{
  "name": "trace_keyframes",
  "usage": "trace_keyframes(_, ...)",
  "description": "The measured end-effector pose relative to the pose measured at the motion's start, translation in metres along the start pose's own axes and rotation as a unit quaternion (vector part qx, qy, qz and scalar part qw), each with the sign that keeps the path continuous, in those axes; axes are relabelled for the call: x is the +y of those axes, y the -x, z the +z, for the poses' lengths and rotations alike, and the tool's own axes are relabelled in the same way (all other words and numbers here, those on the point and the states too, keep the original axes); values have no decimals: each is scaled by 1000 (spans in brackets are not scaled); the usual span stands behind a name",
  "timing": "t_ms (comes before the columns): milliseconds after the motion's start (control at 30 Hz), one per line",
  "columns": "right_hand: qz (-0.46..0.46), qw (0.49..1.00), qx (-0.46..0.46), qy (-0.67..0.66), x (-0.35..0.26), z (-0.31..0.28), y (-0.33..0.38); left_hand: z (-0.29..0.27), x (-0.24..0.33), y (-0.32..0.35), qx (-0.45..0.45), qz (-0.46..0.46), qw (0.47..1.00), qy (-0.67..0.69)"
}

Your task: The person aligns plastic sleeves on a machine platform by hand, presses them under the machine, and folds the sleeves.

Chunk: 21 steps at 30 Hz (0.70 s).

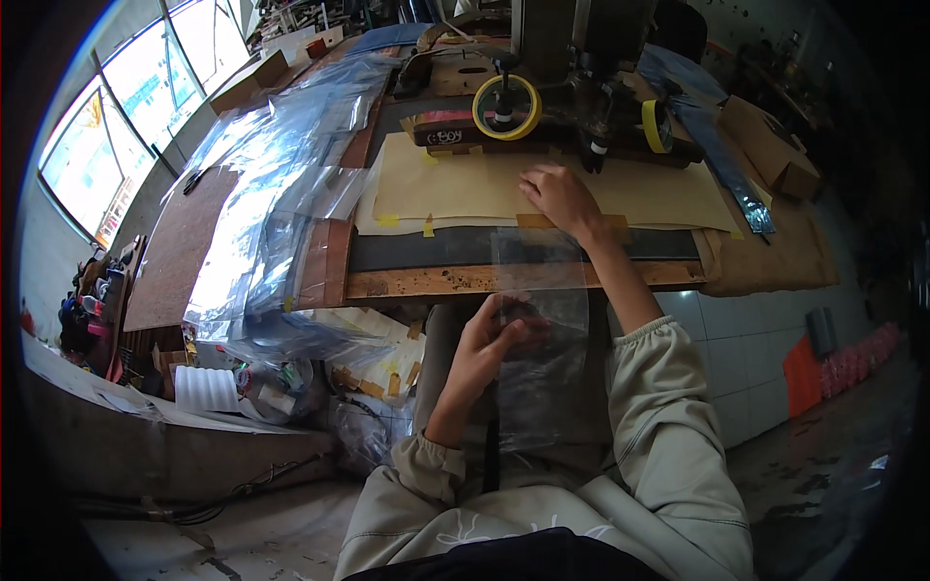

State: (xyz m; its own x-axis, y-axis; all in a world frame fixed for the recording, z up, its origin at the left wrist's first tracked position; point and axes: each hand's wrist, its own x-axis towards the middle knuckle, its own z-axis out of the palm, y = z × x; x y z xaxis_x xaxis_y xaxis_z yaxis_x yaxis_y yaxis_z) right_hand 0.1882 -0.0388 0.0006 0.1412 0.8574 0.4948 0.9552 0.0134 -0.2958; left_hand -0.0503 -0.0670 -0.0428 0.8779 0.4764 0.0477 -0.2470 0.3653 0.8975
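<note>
A clear plastic bag [544,373] hangs over the bench's front edge, its upper end lying on the dark strip and the lower end above my lap. My left hand [492,339] grips it just below the edge, thumb on the near side and fingers seen through the film. Farther forward, my right hand [562,198] rests with curled fingers on the tan paper sheet [455,184], near a strip of brown tape [542,222]; its fingertips are partly hidden. Behind that hand stands a machine [581,82] with a dark bar [455,134] and yellow tape rolls [532,124].
Many clear plastic bags [281,174] spread across the bench's left side and droop over its edge. An open cardboard box [765,155] stands at the right. Below left are a white foam roll [205,389] and scraps. Small scissors [194,181] lie on the left board.
</note>
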Motion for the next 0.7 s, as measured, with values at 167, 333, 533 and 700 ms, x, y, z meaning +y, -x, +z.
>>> trace_keyframes(167, -26, 998, 2, 58, -3, 1, 8, 1, -2, -2, -8, -2, 1000, -6)
trace_keyframes(333, -32, 996, 9, 84, -5, 7, 5, 2, 5, -1, 16, -11, 1000, 6)
trace_keyframes(533, 5, 997, -38, 66, -8, 3, 0, 7, 13, -2, 21, 18, 1000, 0)
trace_keyframes(700, 9, 998, -24, 62, -2, 4, 2, 9, 7, -6, 26, 34, 999, -7)
